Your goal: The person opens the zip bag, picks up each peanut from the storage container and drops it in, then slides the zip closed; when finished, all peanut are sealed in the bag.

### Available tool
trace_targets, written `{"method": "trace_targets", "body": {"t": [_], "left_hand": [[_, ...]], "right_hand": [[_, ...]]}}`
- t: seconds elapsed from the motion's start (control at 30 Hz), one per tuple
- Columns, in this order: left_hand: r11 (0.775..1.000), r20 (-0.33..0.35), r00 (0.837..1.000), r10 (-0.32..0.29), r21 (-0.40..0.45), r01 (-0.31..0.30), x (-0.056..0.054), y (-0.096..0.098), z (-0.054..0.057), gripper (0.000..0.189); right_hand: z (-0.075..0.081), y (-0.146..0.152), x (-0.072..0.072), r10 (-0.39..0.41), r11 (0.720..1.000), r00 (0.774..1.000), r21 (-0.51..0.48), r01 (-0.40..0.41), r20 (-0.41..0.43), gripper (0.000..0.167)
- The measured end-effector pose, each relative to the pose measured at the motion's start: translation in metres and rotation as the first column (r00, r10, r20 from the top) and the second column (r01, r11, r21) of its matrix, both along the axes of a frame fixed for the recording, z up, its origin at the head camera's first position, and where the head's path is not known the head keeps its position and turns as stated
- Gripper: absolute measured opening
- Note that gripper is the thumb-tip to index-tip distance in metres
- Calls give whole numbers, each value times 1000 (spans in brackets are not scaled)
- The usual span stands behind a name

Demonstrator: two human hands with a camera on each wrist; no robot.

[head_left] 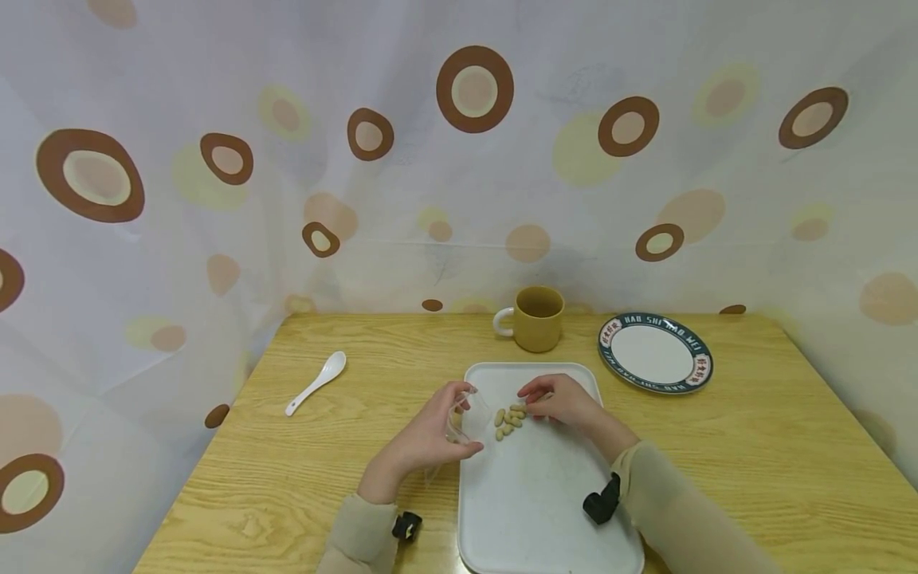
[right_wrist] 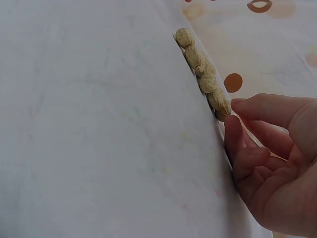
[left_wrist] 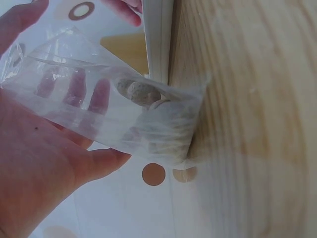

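Note:
My left hand (head_left: 433, 430) holds a clear plastic bag (left_wrist: 133, 114) at the tray's left edge, thumb and fingers spread wide around it. Peanuts in their shells (left_wrist: 141, 93) lie in the lower part of the bag, seen blurred through the plastic. On the white tray (head_left: 545, 502), a small cluster of unshelled peanuts (head_left: 508, 422) lies just right of the bag's mouth. My right hand (head_left: 566, 400) reaches over the tray; its thumb and index fingertips, a little apart, are right at the nearest peanut (right_wrist: 224, 112).
Behind the tray stands a mustard-yellow mug (head_left: 539, 323) with a white handle. A dark-rimmed plate (head_left: 654, 351) lies at the back right, and a white spoon (head_left: 315, 384) at the left. Patterned cloth (head_left: 402, 191) surrounds the wooden table (head_left: 251, 494).

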State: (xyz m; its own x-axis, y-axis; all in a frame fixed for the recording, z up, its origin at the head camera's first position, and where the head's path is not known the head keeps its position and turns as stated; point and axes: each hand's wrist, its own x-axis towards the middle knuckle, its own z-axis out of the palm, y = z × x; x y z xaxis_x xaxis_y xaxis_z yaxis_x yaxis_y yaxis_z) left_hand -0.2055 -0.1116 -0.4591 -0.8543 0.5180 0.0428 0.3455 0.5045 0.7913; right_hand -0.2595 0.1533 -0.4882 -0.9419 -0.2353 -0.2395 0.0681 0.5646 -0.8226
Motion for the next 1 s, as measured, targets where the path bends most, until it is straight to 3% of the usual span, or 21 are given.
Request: {"method": "trace_targets", "body": {"t": [0.67,1.0], "left_hand": [[1000,-26,1000,-7,-23,6,0,0,-2,76],[999,-19,1000,1,-35,-1,0,1,-1,76]], "right_hand": [[-7,-7,4,-38,995,996,93,45,-79,14],[-3,-3,8,-47,997,996,49,51,-82,15]]}}
